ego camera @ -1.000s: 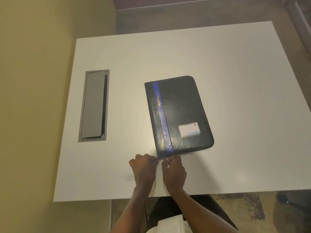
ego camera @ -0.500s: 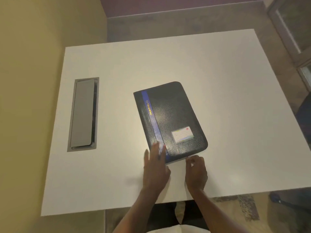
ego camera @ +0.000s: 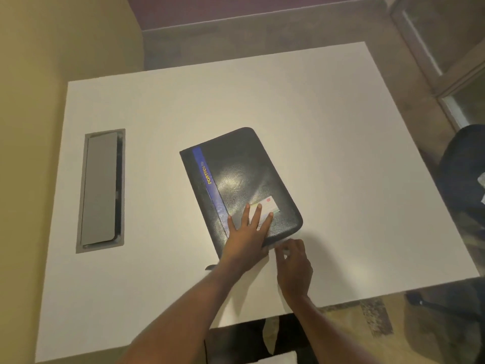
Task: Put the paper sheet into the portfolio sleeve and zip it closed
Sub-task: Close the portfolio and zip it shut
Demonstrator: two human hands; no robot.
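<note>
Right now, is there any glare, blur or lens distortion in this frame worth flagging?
Head view: a bright glare patch washes out the middle of the portfolio cover. Same view: the table edges look slightly bowed by the wide lens. The right hand at the portfolio's near edge is soft, so what its fingers hold cannot be read. The left hand, flat on the cover, is sharper.

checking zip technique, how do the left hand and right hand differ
The left hand lies flat, fingers spread, on the portfolio cover; the right hand is curled, pinching at its near edge. The left hand rests on top; the right hand sits off it. Both are at its near end.
</note>
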